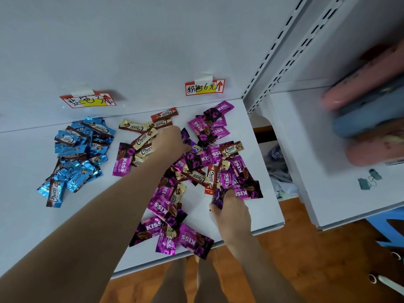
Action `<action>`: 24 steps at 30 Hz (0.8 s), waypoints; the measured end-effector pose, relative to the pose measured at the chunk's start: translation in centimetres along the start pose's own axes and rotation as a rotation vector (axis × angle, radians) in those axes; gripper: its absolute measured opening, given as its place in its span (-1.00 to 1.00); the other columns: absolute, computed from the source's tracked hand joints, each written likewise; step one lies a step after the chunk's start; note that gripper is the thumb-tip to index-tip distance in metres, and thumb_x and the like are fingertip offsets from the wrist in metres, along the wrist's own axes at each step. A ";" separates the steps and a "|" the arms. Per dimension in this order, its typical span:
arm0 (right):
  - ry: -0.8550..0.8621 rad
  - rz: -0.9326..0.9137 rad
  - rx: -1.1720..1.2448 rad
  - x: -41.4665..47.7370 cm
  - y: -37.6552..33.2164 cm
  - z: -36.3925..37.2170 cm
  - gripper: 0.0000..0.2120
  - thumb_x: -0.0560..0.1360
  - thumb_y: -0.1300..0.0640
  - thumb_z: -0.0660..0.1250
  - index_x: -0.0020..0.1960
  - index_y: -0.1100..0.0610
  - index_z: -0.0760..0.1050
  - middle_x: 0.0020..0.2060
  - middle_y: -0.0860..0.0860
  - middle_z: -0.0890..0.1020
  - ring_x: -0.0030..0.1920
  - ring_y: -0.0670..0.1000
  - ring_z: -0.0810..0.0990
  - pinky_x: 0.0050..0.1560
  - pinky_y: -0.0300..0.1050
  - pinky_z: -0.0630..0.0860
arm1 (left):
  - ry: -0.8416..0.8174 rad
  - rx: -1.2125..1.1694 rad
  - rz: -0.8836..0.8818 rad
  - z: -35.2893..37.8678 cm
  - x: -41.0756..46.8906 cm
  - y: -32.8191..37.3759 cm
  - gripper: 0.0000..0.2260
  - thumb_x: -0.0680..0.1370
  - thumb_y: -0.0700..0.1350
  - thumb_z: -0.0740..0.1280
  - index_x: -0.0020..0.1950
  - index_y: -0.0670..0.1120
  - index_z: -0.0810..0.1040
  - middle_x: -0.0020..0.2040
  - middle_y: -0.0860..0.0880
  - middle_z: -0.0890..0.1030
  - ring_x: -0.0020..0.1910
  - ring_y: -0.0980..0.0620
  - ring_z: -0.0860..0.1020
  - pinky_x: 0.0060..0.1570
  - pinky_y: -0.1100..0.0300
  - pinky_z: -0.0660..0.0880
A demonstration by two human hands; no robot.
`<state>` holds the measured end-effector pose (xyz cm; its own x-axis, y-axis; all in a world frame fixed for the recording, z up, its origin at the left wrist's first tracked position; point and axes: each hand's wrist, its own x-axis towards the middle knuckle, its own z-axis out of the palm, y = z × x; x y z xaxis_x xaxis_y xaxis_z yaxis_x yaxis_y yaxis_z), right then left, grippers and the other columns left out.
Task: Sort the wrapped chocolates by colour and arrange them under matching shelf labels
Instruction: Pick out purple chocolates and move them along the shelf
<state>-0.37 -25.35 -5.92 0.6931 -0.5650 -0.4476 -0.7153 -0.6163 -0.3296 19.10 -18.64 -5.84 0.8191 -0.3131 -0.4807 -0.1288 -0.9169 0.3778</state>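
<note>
Several blue Choco chocolates (76, 154) lie in a pile under the left shelf label (88, 100). Pink KISS chocolates (213, 122) sit under the right label (204, 87). A mixed heap of pink, gold and red wrappers (203, 171) covers the middle of the white shelf (26, 215). My left hand (169, 141) reaches into the gold Choco chocolates (142, 138), fingers curled among them and hidden from view. My right hand (231, 213) pinches a dark purple chocolate (218, 196) at the heap's near right edge.
Two red Choco wrappers (164, 114) lie at the back wall. The neighbouring shelf (306, 171) to the right holds pink and blue rolled items (367, 110). A slotted upright post (269, 62) divides the two shelves. Wooden floor shows below the shelf's front edge.
</note>
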 end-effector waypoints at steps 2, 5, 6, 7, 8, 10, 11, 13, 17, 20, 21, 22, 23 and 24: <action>-0.012 -0.009 0.081 -0.1 0.4 -0.2 -0.72 0.50 0.07 0.32 0.10 0.20 0.35 -0.04 0.09 0.59 0.00 0.07 0.60 -0.10 -0.18 0.48 | 0.002 0.013 0.011 0.1 0.1 0.2 -0.60 0.47 0.00 0.42 -0.34 -0.10 0.24 -0.36 -0.03 0.31 -0.42 0.05 0.30 -0.50 0.20 0.17; -0.078 -0.007 0.312 -0.2 0.8 -1.0 -0.79 0.47 0.15 0.36 -0.04 0.19 0.35 -0.16 0.10 0.59 -0.17 0.08 0.62 -0.25 -0.19 0.50 | 0.006 -0.052 0.050 -0.1 0.4 -0.2 -0.63 0.47 -0.05 0.41 -0.35 -0.11 0.25 -0.37 -0.03 0.31 -0.43 0.05 0.31 -0.48 0.20 0.18; -0.112 -0.008 0.407 -0.4 0.8 -1.4 -0.78 0.45 0.18 0.38 -0.06 0.18 0.33 -0.21 0.08 0.57 -0.27 0.01 0.60 -0.34 -0.25 0.48 | 0.018 -0.110 0.064 -0.3 0.4 -0.4 -0.64 0.46 -0.09 0.40 -0.36 -0.12 0.25 -0.40 -0.03 0.32 -0.45 0.05 0.30 -0.48 0.20 0.19; -0.149 -0.020 0.498 -0.6 0.9 -1.8 -0.78 0.44 0.22 0.39 -0.08 0.18 0.34 -0.27 0.06 0.55 -0.38 -0.08 0.56 -0.42 -0.32 0.44 | 0.040 -0.180 0.068 -0.7 0.5 -0.4 -0.67 0.45 -0.12 0.39 -0.37 -0.12 0.27 -0.42 -0.02 0.33 -0.47 0.06 0.31 -0.49 0.21 0.21; -0.182 -0.040 0.569 -0.8 1.0 -2.3 -0.80 0.43 0.24 0.38 -0.10 0.21 0.35 -0.34 0.04 0.53 -0.48 -0.15 0.50 -0.48 -0.36 0.40 | 0.064 -0.240 0.063 -1.1 0.6 -0.4 -0.71 0.44 -0.14 0.39 -0.37 -0.12 0.30 -0.44 -0.01 0.36 -0.48 0.07 0.33 -0.49 0.23 0.24; -0.222 -0.066 0.681 -1.1 1.3 -3.3 -0.86 0.44 0.27 0.36 -0.15 0.24 0.38 -0.49 -0.04 0.47 -0.56 -0.16 0.42 -0.52 -0.38 0.35 | 0.086 -0.238 0.080 -1.7 0.6 -0.2 -0.77 0.44 -0.16 0.37 -0.33 -0.10 0.34 -0.42 0.00 0.41 -0.45 0.05 0.39 -0.46 0.24 0.28; -0.227 -0.063 0.744 -1.2 1.4 -3.8 -0.87 0.45 0.28 0.34 -0.18 0.23 0.38 -0.54 -0.08 0.44 -0.58 -0.16 0.39 -0.53 -0.37 0.33 | 0.069 -0.185 0.112 -1.8 0.7 -0.1 -0.81 0.44 -0.16 0.36 -0.28 -0.11 0.36 -0.37 -0.02 0.43 -0.40 0.01 0.43 -0.42 0.22 0.31; -0.218 -0.030 0.853 -1.2 1.7 -4.7 -0.86 0.47 0.28 0.30 -0.23 0.16 0.39 -0.60 -0.10 0.41 -0.59 -0.16 0.36 -0.55 -0.36 0.30 | -0.023 -0.036 0.197 -1.6 0.7 0.5 -0.84 0.48 -0.12 0.35 -0.15 -0.15 0.39 -0.20 -0.11 0.51 -0.22 -0.09 0.49 -0.29 0.15 0.37; -0.159 0.077 0.921 -0.7 2.4 -5.5 -0.85 0.49 0.22 0.26 -0.24 0.07 0.40 -0.56 -0.09 0.44 -0.57 -0.16 0.39 -0.55 -0.33 0.31 | -0.092 0.264 0.294 -0.2 0.8 1.2 -0.69 0.51 0.00 0.34 0.15 -0.14 0.46 0.12 -0.14 0.55 0.09 -0.14 0.51 -0.14 0.09 0.40; -0.139 0.111 0.886 -0.1 3.4 -5.4 -0.88 0.50 0.20 0.25 -0.22 0.12 0.43 -0.57 -0.08 0.49 -0.57 -0.19 0.43 -0.55 -0.35 0.35 | -0.056 0.334 0.330 0.1 0.9 1.4 -0.70 0.51 0.04 0.34 0.15 -0.10 0.49 0.10 -0.12 0.54 0.11 -0.13 0.51 -0.17 0.10 0.38; -0.134 0.112 0.874 0.0 3.6 -5.4 -0.89 0.51 0.21 0.24 -0.20 0.15 0.44 -0.57 -0.08 0.51 -0.57 -0.19 0.44 -0.55 -0.35 0.36 | -0.054 0.346 0.330 0.1 1.0 1.4 -0.70 0.51 0.04 0.34 0.15 -0.10 0.49 0.09 -0.13 0.52 0.09 -0.14 0.51 -0.17 0.09 0.38; -0.123 0.107 0.855 0.1 3.8 -5.2 -0.89 0.51 0.22 0.24 -0.19 0.18 0.45 -0.54 -0.07 0.53 -0.55 -0.19 0.46 -0.54 -0.34 0.38 | -0.052 0.356 0.329 0.1 1.0 1.4 -0.68 0.51 0.05 0.34 0.17 -0.10 0.49 0.09 -0.14 0.48 0.08 -0.15 0.51 -0.17 0.09 0.38; -0.105 0.096 0.832 0.2 4.0 -5.1 -0.90 0.51 0.24 0.24 -0.19 0.18 0.45 -0.49 -0.05 0.55 -0.53 -0.19 0.48 -0.52 -0.34 0.40 | -0.046 0.365 0.333 0.1 0.9 1.4 -0.67 0.51 0.05 0.34 0.19 -0.09 0.49 0.10 -0.14 0.46 0.08 -0.16 0.51 -0.16 0.08 0.39; -0.087 0.082 0.812 0.3 4.1 -5.0 -0.90 0.51 0.25 0.23 -0.19 0.16 0.44 -0.44 -0.02 0.56 -0.51 -0.19 0.50 -0.51 -0.33 0.42 | -0.037 0.379 0.340 0.1 0.8 1.4 -0.65 0.51 0.05 0.34 0.22 -0.09 0.48 0.12 -0.15 0.44 0.09 -0.16 0.50 -0.15 0.08 0.39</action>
<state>-2.62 -30.76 -3.24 0.6500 -0.5262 -0.5483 -0.6285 0.0332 -0.7771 19.55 -20.17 -5.80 0.6763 -0.6119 -0.4102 -0.5840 -0.7847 0.2076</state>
